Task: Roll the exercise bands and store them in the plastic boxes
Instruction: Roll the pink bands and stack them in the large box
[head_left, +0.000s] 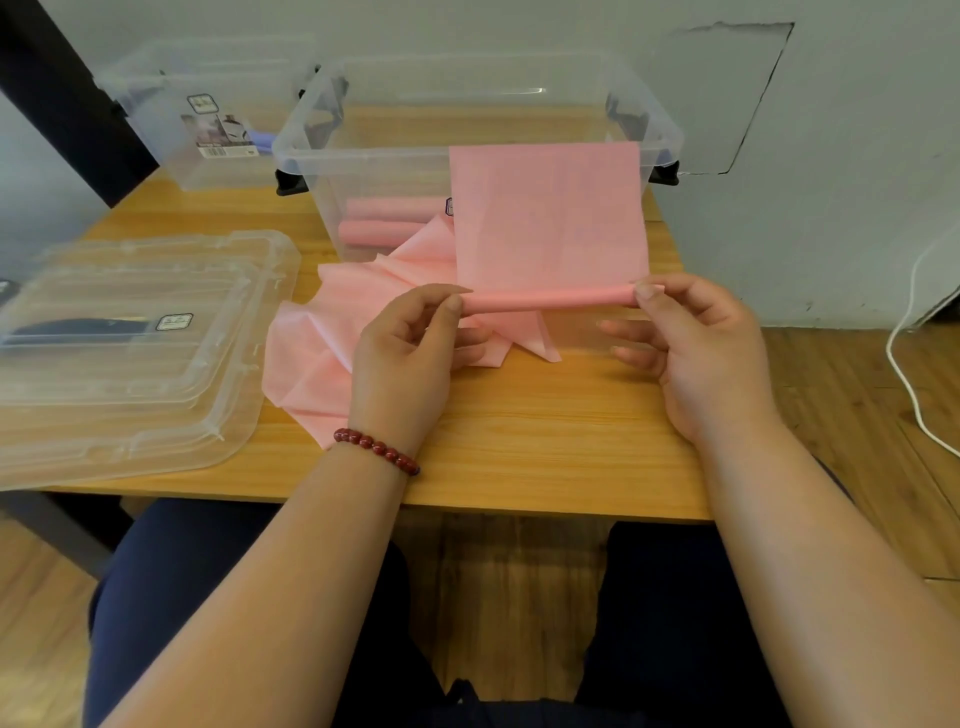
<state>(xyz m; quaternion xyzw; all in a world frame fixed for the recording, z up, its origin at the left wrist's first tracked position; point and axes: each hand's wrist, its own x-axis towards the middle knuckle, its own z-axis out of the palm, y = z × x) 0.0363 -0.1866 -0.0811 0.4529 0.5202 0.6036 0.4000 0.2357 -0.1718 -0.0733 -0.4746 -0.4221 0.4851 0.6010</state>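
A pink exercise band (545, 218) hangs over the front rim of a clear plastic box (363, 156), with its near end rolled into a thin tube. My left hand (410, 353) pinches the tube's left end and my right hand (696, 348) pinches its right end, above the wooden table (519, 441). Two rolled pink bands (384, 223) lie inside the box. More loose pink band (311, 353) lies crumpled on the table under my left hand.
A second clear box (197, 119) stands at the back left. Two clear lids (130, 353) are stacked at the table's left. A white cable (904, 374) runs along the floor at the right. My knees are under the table's near edge.
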